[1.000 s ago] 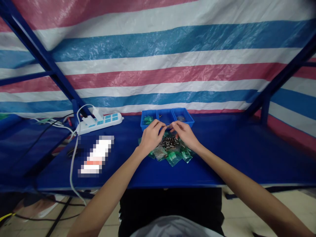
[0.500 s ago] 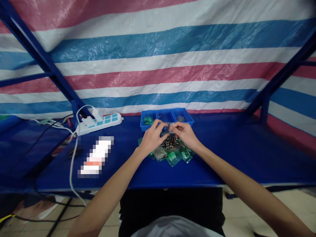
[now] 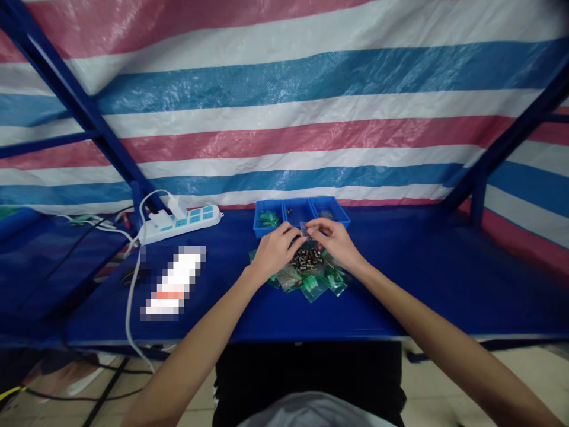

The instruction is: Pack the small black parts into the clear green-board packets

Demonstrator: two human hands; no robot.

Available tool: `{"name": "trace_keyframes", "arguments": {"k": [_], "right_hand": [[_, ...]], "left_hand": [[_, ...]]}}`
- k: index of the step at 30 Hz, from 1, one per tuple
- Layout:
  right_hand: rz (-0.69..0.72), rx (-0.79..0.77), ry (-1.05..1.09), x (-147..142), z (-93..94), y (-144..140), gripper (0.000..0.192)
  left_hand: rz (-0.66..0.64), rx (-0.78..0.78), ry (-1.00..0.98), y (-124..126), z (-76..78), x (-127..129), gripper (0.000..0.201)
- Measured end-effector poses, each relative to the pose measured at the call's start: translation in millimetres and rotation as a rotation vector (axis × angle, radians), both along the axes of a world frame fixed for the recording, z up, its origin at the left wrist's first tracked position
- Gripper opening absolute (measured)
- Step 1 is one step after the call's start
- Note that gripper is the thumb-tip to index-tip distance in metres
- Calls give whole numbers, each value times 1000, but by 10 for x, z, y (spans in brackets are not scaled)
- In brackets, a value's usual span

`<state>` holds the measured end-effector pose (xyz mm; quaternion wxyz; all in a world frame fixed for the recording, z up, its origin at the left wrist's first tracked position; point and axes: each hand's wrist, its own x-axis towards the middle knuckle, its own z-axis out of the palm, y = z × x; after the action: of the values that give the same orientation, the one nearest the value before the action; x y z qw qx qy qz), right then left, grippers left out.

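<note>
The left hand [image 3: 276, 249] sits a bit farther forward now than it did a second ago. Its fingers are more curled, and they close in toward the right hand [image 3: 334, 242]. A second ago both hands pinched something thin and stretched it out flat between them. Now the fingertips of both hands are bunched close together on a small clear bag [image 3: 304, 228], and the bag is held up just past the pile of screws [image 3: 306, 257]. The right hand is a little higher than before, and its thumb and first finger now meet on the bag's edge.
</note>
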<state>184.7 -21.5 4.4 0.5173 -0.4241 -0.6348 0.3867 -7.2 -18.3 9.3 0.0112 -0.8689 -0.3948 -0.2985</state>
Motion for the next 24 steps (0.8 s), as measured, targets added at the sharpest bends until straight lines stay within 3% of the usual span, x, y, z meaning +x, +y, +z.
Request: {"name": "trace_keyframes", "arguments": {"k": [4, 10, 17, 21, 24], "right_hand": [[-45, -21, -6, 80, 13, 63, 27], [-184, -24, 166, 273, 73, 189, 37], [-357, 23, 143, 460, -73, 382, 48], [-375, 36, 26, 458, -59, 362, 35], [-281, 59, -162, 418, 35, 270, 21]], "left_hand": [[-10, -22, 18, -19, 9, 7, 29], [-1, -2, -35, -33, 54, 6, 28], [4, -21, -48, 0, 26, -5, 25], [16, -28, -54, -2, 28, 0, 23], [28, -27, -52, -7, 37, 1, 21]]}}
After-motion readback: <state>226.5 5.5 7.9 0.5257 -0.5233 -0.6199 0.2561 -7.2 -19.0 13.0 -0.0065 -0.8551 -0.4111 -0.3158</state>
